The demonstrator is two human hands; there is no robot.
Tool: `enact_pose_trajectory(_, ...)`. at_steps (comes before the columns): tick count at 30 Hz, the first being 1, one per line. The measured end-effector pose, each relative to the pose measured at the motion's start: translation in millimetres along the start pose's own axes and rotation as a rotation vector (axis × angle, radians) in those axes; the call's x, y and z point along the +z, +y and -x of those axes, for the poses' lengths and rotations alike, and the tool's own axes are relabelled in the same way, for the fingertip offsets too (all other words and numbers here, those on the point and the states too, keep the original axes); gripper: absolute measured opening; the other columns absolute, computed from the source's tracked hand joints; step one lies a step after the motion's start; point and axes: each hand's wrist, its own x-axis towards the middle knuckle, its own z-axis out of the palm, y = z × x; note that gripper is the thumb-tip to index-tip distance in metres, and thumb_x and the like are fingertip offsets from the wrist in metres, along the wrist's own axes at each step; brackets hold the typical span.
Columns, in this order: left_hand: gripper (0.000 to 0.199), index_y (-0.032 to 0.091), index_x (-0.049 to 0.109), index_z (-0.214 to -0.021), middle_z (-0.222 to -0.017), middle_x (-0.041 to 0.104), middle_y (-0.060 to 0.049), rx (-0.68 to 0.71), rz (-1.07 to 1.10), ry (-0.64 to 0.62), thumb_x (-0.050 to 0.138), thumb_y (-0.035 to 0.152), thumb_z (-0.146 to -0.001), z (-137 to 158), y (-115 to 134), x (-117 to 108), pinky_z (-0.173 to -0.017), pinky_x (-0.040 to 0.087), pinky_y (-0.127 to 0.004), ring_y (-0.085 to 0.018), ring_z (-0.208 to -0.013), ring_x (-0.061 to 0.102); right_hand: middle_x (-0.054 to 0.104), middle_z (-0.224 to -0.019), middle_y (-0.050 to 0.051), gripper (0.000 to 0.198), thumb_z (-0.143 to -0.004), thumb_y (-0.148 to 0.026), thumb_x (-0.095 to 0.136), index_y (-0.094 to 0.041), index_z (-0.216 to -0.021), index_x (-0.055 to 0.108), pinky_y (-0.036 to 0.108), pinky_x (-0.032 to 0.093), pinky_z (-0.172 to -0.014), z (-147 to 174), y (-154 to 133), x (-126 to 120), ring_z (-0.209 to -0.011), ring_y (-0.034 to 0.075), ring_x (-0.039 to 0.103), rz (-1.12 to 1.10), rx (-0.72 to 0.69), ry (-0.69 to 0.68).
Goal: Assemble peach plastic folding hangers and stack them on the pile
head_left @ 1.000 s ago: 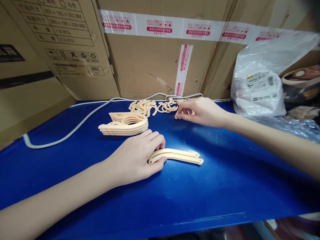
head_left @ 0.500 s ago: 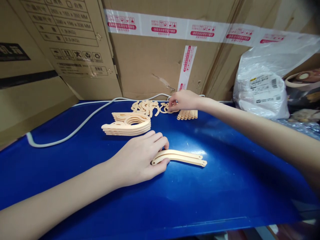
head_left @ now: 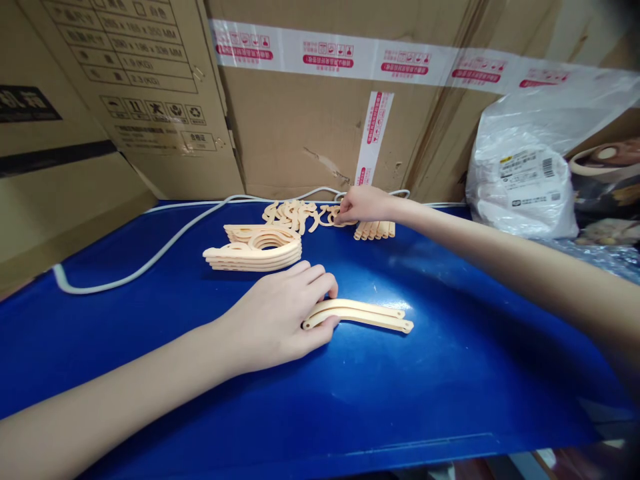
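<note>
My left hand (head_left: 287, 317) is closed around the left end of two slim, curved cream plastic hanger arms (head_left: 360, 313). They lie one along the other, their holed ends pointing right, just above the blue table (head_left: 310, 413). Farther back, my right hand (head_left: 363, 204) has its fingers pinched together at the curved cream hook pieces (head_left: 327, 216). Its fingertips are partly hidden, so what they grip is unclear. A neat stack of folded cream hangers (head_left: 255, 249) lies beyond my left hand. Close under my right wrist is a row of cream tube-like pieces (head_left: 375, 230).
A loose heap of curved cream pieces (head_left: 293, 215) lies at the table's back. A white cable (head_left: 165, 250) runs along the left and rear. Cardboard boxes (head_left: 310, 127) wall off the back, and a white plastic bag (head_left: 525, 180) stands at the right.
My right hand has dipped slightly and its fingers have closed together over the hook pieces. My left hand and the hanger arms have stayed in place.
</note>
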Motion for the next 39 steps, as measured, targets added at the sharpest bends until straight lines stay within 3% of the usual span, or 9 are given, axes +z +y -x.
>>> enact_pose_trajectory(12,0.012,0.02,0.056,-0.09,-0.084,0.057,0.0,-0.019,0.0,-0.019,0.05,0.031,-0.09,0.9,0.6,-2.3,-0.067,0.035,-0.031,-0.018,-0.079,0.05,0.076,-0.089,0.007,0.023,-0.081,-0.033,0.071,-0.014,-0.092,0.079,0.028,0.049,-0.075,0.2,16.1,-4.6,-0.084,0.019,0.066,-0.3,-0.036,-0.001)
enact_pose_trajectory(20,0.011,0.02,0.055,-0.09,-0.084,0.057,0.0,-0.03,0.006,-0.042,0.05,0.03,-0.089,-0.1,2.7,-3.7,-0.067,0.035,-0.031,-0.018,-0.079,0.051,0.075,-0.09,0.01,0.031,-0.08,-0.045,0.072,-0.017,-0.09,0.078,0.033,0.052,-0.074,6.7,23.3,-1.5,-0.083,0.021,0.066,-0.428,0.01,0.074)
enact_pose_trajectory(27,0.011,0.019,0.055,-0.089,-0.083,0.056,0.0,-0.008,0.001,-0.015,0.051,0.03,-0.089,1.4,1.0,-1.7,-0.067,0.034,-0.031,-0.018,-0.079,0.05,0.075,-0.089,0.008,0.02,-0.076,-0.035,0.075,-0.017,-0.084,0.075,0.034,0.053,-0.076,16.1,22.0,-12.1,-0.085,0.021,0.066,-0.797,0.042,0.151)
enact_pose_trajectory(30,0.011,0.02,0.055,-0.089,-0.083,0.056,0.0,-0.005,0.003,-0.011,0.05,0.03,-0.089,2.1,0.3,-2.1,-0.067,0.034,-0.031,-0.018,-0.079,0.05,0.074,-0.088,0.006,0.019,-0.074,-0.035,0.076,-0.018,-0.08,0.073,0.033,0.051,-0.077,32.2,15.0,-16.4,-0.084,0.019,0.065,-0.791,-0.035,0.188)
enact_pose_trajectory(33,0.01,0.02,0.054,-0.089,-0.083,0.056,0.0,-0.014,0.007,-0.016,0.051,0.03,-0.089,2.3,0.1,-3.1,-0.066,0.034,-0.031,-0.018,-0.078,0.05,0.073,-0.083,0.004,0.025,-0.074,-0.043,0.075,-0.019,-0.078,0.072,0.033,0.05,-0.074,60.8,5.1,-14.8,-0.081,0.019,0.064,-0.726,-0.147,0.12)
enact_pose_trajectory(39,0.011,0.02,0.052,-0.086,-0.08,0.055,0.0,-0.023,0.004,-0.016,0.051,0.03,-0.087,1.6,0.8,-3.2,-0.065,0.033,-0.031,-0.018,-0.076,0.049,0.065,-0.071,0.0,0.024,-0.082,-0.044,0.069,-0.021,-0.08,0.072,0.029,0.041,-0.061,131.2,-8.6,7.5,-0.065,0.014,0.055,-0.534,-0.268,0.12)
